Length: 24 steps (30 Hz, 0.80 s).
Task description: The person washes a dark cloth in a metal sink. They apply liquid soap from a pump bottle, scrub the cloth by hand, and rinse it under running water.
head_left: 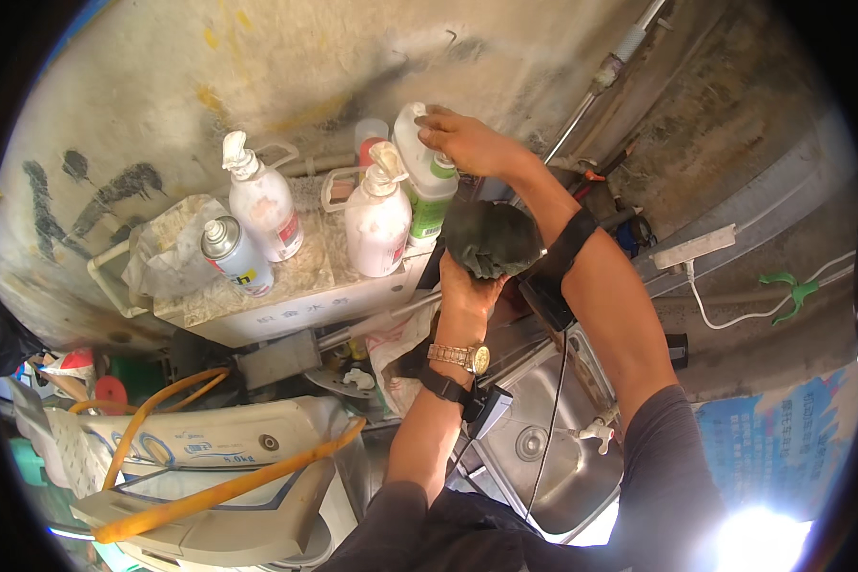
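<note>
My left hand (465, 280) rises from below, a gold watch (462, 357) on its wrist, and holds a dark, crumpled, cloth-like bundle (491, 236). Most of its fingers are hidden behind that bundle. Beyond it, my right hand (477, 143) is closed over the upper part of a white bottle (412, 143) with a green label, which leans on the ledge; its grip is partly hidden. Just left of this bottle stands a white pump bottle (377, 229). A second pump bottle (265, 214) and a spray can (236, 255) are farther left.
A metal sink (534, 443) with a tap (596, 434) lies below my arms. At lower left is a washing machine (248, 439) with an orange hose (229, 486) across it. A power strip (693, 248) with a white cord is at right. Black cables hang near my forearms.
</note>
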Each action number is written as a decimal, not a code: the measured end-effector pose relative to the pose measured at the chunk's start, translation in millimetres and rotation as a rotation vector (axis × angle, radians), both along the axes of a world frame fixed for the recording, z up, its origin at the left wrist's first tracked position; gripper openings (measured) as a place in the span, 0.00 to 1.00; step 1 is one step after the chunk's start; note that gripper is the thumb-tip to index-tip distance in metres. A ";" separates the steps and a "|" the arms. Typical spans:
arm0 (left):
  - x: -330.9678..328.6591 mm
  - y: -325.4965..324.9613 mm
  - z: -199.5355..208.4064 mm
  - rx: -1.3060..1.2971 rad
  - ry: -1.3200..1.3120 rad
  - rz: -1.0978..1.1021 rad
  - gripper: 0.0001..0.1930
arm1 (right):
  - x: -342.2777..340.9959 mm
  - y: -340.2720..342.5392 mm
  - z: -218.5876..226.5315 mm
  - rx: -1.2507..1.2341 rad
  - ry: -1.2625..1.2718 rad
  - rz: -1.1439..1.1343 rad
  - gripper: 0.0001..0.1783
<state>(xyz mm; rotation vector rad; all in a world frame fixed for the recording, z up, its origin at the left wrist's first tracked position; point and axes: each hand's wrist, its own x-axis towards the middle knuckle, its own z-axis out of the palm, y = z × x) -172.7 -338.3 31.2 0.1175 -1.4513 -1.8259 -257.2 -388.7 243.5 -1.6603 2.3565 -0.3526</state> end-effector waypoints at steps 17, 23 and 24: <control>-11.8 -11.7 -1.2 0.337 0.139 -0.111 0.19 | -27.9 3.4 -32.1 -0.110 -0.461 -0.021 0.24; -22.9 -13.4 -20.9 -2.493 -0.985 1.307 0.18 | -23.1 4.1 -32.6 -0.162 -0.348 -0.005 0.22; -21.6 -13.8 -17.5 -2.766 -1.108 1.457 0.18 | -21.2 4.2 -35.8 -0.172 -0.349 -0.046 0.22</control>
